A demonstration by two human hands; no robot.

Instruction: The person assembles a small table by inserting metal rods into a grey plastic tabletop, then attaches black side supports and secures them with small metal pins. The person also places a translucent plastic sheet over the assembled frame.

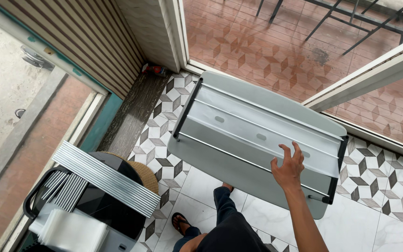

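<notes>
Right hand (289, 167), fingers spread wide, rests on the ribbed underside of an upturned grey metal tabletop (239, 126) standing over patterned floor tiles (388, 186); left hand unseen.

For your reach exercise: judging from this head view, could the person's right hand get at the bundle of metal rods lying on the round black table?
Probably yes. The right hand rests open on the grey shelf unit, and nothing stands between it and the metal rods on the round black table; it would need to swing across the body.
</notes>
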